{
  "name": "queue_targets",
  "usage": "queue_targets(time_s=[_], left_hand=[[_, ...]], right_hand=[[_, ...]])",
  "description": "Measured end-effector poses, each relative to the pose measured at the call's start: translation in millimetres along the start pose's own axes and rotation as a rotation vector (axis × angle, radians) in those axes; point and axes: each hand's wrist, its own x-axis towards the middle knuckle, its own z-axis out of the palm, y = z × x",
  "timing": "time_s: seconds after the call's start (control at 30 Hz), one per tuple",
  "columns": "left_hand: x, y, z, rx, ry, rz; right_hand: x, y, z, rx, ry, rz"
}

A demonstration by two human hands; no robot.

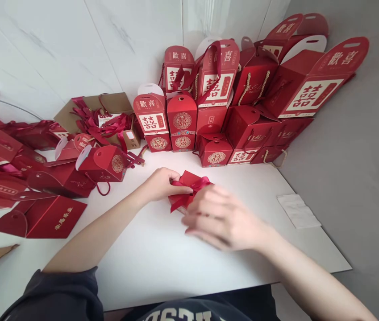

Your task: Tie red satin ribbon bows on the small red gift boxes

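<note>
A small red gift box sits on the white table between my hands. Tied across it is a shiny crimson ribbon with a bow, one tail hanging over the near left side. My left hand comes in from the left and pinches the ribbon's left part between thumb and fingers. Over the box's right side, my right hand is smeared by motion with its fingers bent. Whether it holds any ribbon cannot be made out, and it hides much of the box's right and near sides.
Several stacked red boxes line the wall at the back right. An open cardboard box of ribbons stands back left. More red boxes crowd the left side. A folded white tissue lies near the table's right edge.
</note>
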Motion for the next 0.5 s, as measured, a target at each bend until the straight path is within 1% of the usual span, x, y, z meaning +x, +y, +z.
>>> queue_targets(time_s=[0.07,0.1,0.17,0.2,0.27,0.33,0.4,0.5], left_hand=[[0.6,-0.2,-1.0,0.011,0.037,-0.014],[0.8,-0.3,-1.3,0.021,0.051,-0.021],[0.9,-0.3,-1.7,0.041,0.078,-0.039],[1.0,-0.3,-1.7,0.047,0.087,-0.049],[1.0,-0.1,-1.5,0.051,0.103,-0.062],[1.1,0.2,-1.4,0.054,0.116,-0.063],[1.3,0.2,-1.4,0.057,0.116,-0.063],[1.8,-0.4,-1.5,0.060,0.101,-0.065]], right_hand=[[-0.5,11.4,-13.3,-0.015,0.089,0.192],[-2.8,17.1,-16.0,-0.059,0.119,0.283],[-10.0,26.2,-12.9,-0.145,0.130,0.413],[-14.3,29.1,-8.0,-0.176,0.123,0.450],[-21.9,31.6,4.2,-0.240,0.112,0.480],[-26.8,31.8,14.9,-0.308,0.082,0.475],[-28.8,32.2,20.7,-0.356,0.014,0.471],[-29.4,34.5,20.1,-0.335,-0.120,0.479]])
